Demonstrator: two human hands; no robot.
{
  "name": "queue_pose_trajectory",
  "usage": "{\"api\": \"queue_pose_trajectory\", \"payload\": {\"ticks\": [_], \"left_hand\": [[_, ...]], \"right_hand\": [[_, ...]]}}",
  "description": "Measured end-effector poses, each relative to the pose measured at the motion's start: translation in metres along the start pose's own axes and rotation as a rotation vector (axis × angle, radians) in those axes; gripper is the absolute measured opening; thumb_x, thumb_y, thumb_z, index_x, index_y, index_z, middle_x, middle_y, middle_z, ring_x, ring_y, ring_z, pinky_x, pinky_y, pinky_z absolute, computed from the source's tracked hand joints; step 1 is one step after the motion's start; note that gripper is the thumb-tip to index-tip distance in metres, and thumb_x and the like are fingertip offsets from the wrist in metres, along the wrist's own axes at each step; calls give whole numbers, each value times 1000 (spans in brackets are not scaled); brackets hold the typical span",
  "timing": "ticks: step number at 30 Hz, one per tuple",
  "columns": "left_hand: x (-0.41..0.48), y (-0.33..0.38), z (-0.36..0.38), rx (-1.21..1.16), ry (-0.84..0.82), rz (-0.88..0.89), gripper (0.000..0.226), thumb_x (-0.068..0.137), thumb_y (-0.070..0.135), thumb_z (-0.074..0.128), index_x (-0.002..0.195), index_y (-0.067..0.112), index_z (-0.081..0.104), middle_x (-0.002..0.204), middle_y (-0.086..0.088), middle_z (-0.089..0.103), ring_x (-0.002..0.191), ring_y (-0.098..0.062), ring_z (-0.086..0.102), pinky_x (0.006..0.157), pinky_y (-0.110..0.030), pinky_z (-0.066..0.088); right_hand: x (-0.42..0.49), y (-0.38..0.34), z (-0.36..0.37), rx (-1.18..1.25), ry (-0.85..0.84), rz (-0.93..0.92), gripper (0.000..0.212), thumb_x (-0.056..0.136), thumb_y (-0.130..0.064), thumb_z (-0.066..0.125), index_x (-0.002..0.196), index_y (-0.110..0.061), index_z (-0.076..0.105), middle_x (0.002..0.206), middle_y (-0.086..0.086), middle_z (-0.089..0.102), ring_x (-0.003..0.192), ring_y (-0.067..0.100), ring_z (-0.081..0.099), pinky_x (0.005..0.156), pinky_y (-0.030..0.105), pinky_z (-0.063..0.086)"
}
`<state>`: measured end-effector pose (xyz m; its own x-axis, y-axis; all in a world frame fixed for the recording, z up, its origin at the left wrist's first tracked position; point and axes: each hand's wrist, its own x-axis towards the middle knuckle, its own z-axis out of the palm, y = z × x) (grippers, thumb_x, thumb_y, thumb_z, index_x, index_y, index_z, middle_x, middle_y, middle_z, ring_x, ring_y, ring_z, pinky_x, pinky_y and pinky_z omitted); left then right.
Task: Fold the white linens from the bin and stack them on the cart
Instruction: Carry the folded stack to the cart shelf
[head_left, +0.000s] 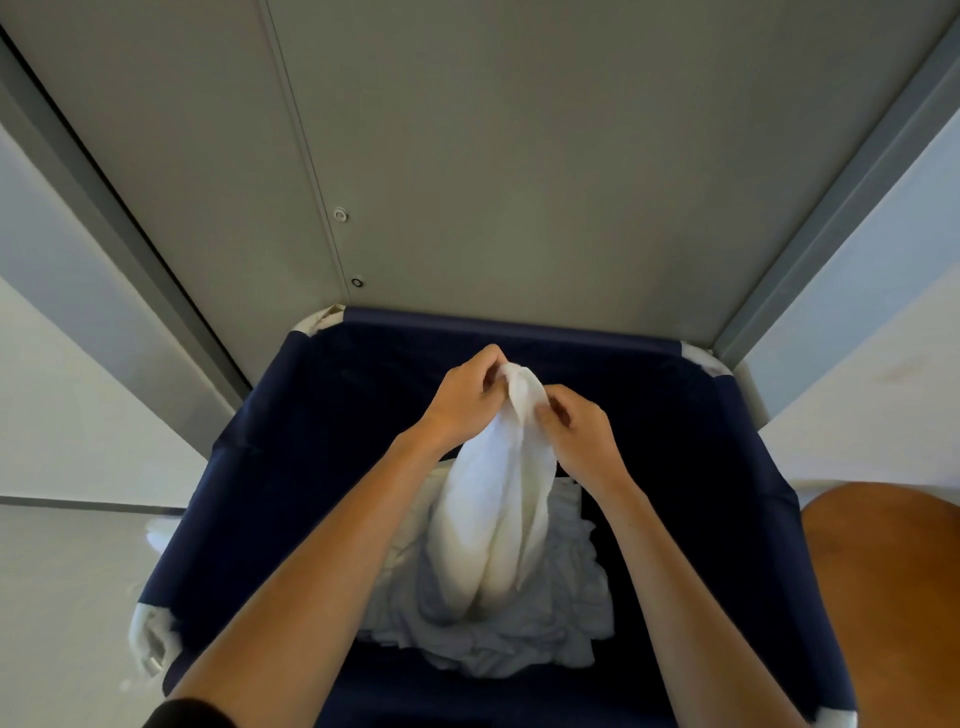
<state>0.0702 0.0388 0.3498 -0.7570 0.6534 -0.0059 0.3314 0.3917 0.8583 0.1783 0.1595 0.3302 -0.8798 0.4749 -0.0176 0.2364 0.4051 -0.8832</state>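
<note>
Both hands, left (462, 397) and right (579, 434), fingers pinching a towel (493, 519) top edge, it hangs below them over the bin (291, 431); unfolded, pile (566, 623) left underneath, cart unseen.

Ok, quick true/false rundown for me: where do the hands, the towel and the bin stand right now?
1. The left hand and right hand both pinch the white towel near its top. True.
2. The white towel is folded flat. False: it hangs bunched from the hands, above the bin.
3. The bin holds nothing. False: crumpled white linens lie in its bottom.
4. The bin's fabric is dark blue. True.
5. The right hand rests on the bin's rim. False: it is up at the towel, clear of the rim.
</note>
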Motion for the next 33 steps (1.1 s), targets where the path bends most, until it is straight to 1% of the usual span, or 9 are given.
{"api": "queue_pose_trajectory", "payload": {"ticks": [2, 5, 9, 12, 15, 18, 26, 30, 33], "left_hand": [[0, 3, 1, 22, 45, 25, 10, 96, 11, 47, 87, 8, 49, 77, -8, 55, 65, -11, 44, 59, -23, 37], [1, 8, 0, 37, 115, 64, 10, 94, 8, 46, 86, 5, 48, 71, -3, 51, 61, -10, 41, 54, -18, 36], [3, 12, -4, 46, 203, 103, 10, 93, 4, 43, 83, 1, 44, 67, 3, 45, 59, -8, 36, 53, -15, 36], [0, 14, -2, 87, 204, 110, 9, 92, 6, 42, 84, 3, 43, 68, 5, 44, 64, -9, 38, 53, -18, 33], [-3, 18, 2, 139, 210, 112, 9, 91, 10, 44, 84, 4, 42, 74, 2, 42, 68, -11, 37, 56, -27, 35], [-4, 19, 0, 90, 181, 127, 14, 93, 10, 44, 81, 4, 40, 68, 4, 38, 59, -11, 32, 54, -28, 32], [-8, 19, 2, 37, 195, 111, 17, 95, 14, 42, 79, 9, 38, 67, 8, 37, 57, -7, 33, 51, -17, 33], [-6, 13, -4, 42, 248, 80, 15, 96, 15, 40, 82, 7, 39, 71, 6, 41, 61, -9, 35, 54, -22, 33], [-5, 2, -14, 154, 327, -19, 10, 97, 12, 37, 87, 10, 38, 83, 0, 47, 69, -16, 44, 57, -31, 37]], "right_hand": [[-4, 6, 3, -19, -31, 9, 21, 93, -16, 58, 111, -26, 55, 93, -9, 65, 82, 6, 63, 69, 17, 52], [-11, 7, 7, -13, 57, -55, 21, 93, -8, 56, 103, -24, 46, 84, -6, 60, 70, 4, 57, 61, 15, 48], [-12, 3, 10, -52, 137, -215, 29, 92, 4, 45, 98, -21, 56, 94, -5, 55, 79, -2, 51, 68, 8, 42], [-12, 0, 16, -67, 47, -123, 32, 87, 4, 46, 107, -18, 62, 106, -4, 55, 91, 2, 53, 72, 10, 44], [-11, 0, 27, -136, 28, -83, 17, 88, -16, 59, 104, -16, 58, 102, -4, 54, 86, 10, 54, 70, 16, 45], [-9, 1, 40, -178, 43, -17, 22, 90, -31, 61, 102, -13, 60, 99, -2, 51, 81, 14, 54, 67, 21, 47], [-19, 27, 60, -258, -65, 141, 31, 88, -30, 62, 95, 0, 61, 100, 0, 55, 79, 14, 56, 68, 26, 48], [-23, 41, 53, -315, -119, 119, 29, 86, -26, 65, 89, 2, 59, 91, 3, 55, 81, 20, 57, 63, 20, 42], [-20, 44, 35, -380, -47, 51, 23, 86, -22, 67, 79, -5, 52, 79, -4, 49, 68, 11, 49, 57, 13, 39]]}}
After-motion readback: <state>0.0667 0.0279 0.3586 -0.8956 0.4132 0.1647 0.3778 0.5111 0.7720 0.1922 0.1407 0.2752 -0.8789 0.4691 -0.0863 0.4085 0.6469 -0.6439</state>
